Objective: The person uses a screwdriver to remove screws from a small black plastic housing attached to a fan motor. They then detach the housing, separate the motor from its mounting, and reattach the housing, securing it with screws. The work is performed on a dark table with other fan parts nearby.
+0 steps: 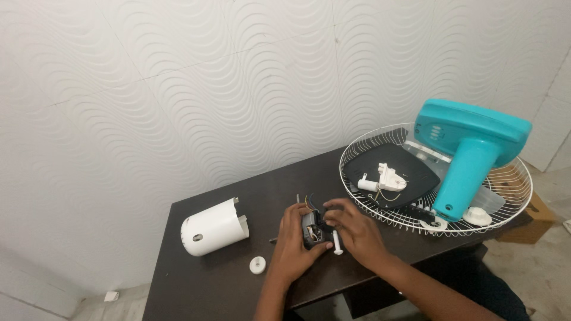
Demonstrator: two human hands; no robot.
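Observation:
My left hand (pixel 293 240) grips a small dark fan motor (pixel 312 230) with coloured wires at its top, held just above the dark table (pixel 202 285). From the right, my right hand (pixel 353 227) has its fingers on the same motor. A short white shaft piece (pixel 337 242) pokes out beneath my right hand. A white cylindrical motor cover (pixel 213 227) lies on its side to the left. In front of it sits a small white round cap (pixel 257 265).
A white wire fan guard (pixel 380 214) lies at the table's right end, holding a black plate (pixel 410 169), a white switch part (pixel 386 179), a teal fan stand (pixel 470 160) and white knobs (pixel 477 216). A cardboard box (pixel 538 208) stands beyond it. A wavy white wall rises behind.

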